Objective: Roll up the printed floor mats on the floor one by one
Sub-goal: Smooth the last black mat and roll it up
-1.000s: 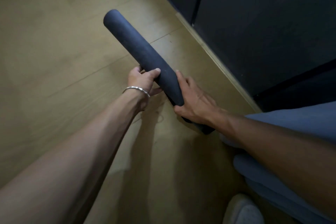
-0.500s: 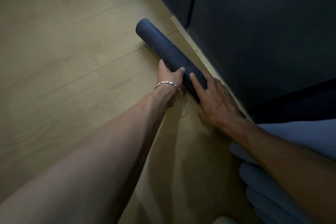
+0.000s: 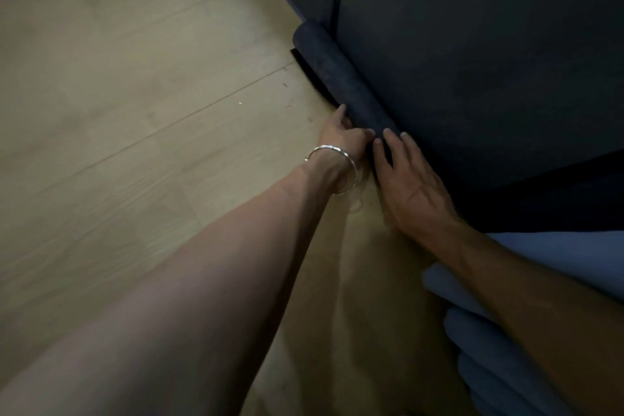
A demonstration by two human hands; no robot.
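Note:
A dark rolled-up floor mat (image 3: 332,73) lies on the wooden floor, tight against the base of a dark cabinet (image 3: 472,61). My left hand (image 3: 344,137), with a silver bracelet on its wrist, presses against the roll's floor side; one finger points straight along it and the thumb touches its top. My right hand (image 3: 410,179) rests flat on the near end of the roll with its fingers straight, hiding that end.
Light wooden floor (image 3: 135,111) spreads out to the left. The dark cabinet fronts fill the upper right. My bent legs in blue-grey trousers (image 3: 506,331) are at the lower right.
The rolled mat, held above the floor a second ago, has moved right and down to lie along the cabinet base. Both hands went with it and my left hand's grip has loosened.

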